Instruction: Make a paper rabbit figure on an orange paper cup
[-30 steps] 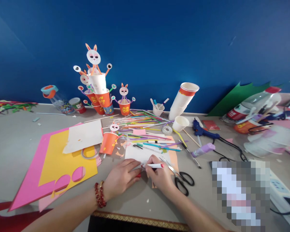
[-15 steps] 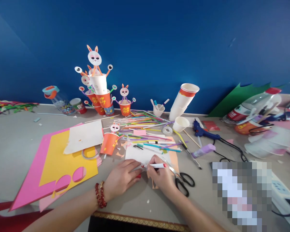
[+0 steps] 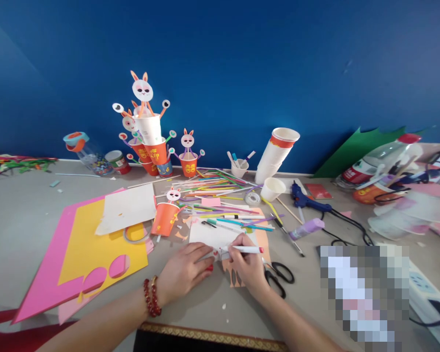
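Observation:
My right hand (image 3: 247, 266) grips a white marker (image 3: 251, 249) with a red end, its tip down at the white paper (image 3: 207, 233). Small red marks (image 3: 215, 253) show by the tip. My left hand (image 3: 185, 269) lies at the paper's near left edge, with a small red cap (image 3: 209, 267) sticking out between thumb and fingers. Peach paper with cut-outs (image 3: 234, 278) lies partly under my right hand. Black-handled scissors (image 3: 278, 276) lie just right of that hand, their blades mostly hidden.
Coloured sticks (image 3: 209, 185) lie beyond the paper. Rabbit-faced cups (image 3: 164, 220) stand to the left, near yellow card (image 3: 80, 239). A white cup stack (image 3: 275, 156) leans at the back. A blue glue gun (image 3: 308, 200) and a purple glue stick (image 3: 308, 228) lie right.
My right hand has shifted slightly right with the marker, which now lies flatter and points further right. My left hand stays in place. The whole view has shifted slightly.

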### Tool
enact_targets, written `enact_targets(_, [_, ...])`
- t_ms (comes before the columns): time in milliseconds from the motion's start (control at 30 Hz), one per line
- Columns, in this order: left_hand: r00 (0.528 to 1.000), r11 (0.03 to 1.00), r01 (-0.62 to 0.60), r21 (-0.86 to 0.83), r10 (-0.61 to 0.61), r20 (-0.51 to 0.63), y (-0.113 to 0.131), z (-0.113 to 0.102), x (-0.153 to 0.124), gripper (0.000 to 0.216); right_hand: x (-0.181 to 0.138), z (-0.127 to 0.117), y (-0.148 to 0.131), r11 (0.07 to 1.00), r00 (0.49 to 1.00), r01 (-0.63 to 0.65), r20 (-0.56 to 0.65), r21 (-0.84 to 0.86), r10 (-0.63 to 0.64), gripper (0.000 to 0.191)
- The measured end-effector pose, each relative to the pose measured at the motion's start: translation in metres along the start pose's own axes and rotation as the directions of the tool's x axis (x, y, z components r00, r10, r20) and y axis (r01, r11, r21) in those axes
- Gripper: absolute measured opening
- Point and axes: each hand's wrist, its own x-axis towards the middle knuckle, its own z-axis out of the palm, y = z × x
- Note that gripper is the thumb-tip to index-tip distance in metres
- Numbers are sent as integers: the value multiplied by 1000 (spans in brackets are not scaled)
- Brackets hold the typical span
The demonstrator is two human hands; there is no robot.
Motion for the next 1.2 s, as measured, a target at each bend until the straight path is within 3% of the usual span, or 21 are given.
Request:
enact_targets(167, [1000, 1000, 1, -16, -2, -15, 0, 0, -1, 28, 1, -8, -6, 967, 990, -12, -133, 254, 47, 13])
enact_targets(300, [1000, 1000, 10, -23, -11, -29, -1, 2, -1, 26, -1, -12, -5, 927, 985, -24, -150, 373, 86, 15])
enact_targets(667, [995, 1000, 18, 11, -17, -103, -3, 1, 3, 27, 8, -21, 0, 895, 974, -27, -191, 445, 125, 22])
enact_targets(833, [986, 966, 112, -235, -137, -96, 5, -15, 8, 21, 6, -25, -11, 894, 990, -35, -109, 446, 93, 25])
enact_targets(967, [968, 863, 210, -460, -248, -24, 18, -30, 15, 17, -5, -27, -34, 904, 997, -65, 69, 423, 40, 24])
enact_targets(1067, [971, 829, 193, -525, -239, -20, 26, -38, 20, 18, -12, -28, -51, 910, 985, -65, 170, 408, -7, 22])
enact_targets(1200, [978, 814, 152, -560, -208, -36, 32, -40, 25, 19, -15, -28, -61, 914, 982, -53, 189, 402, -27, 24])
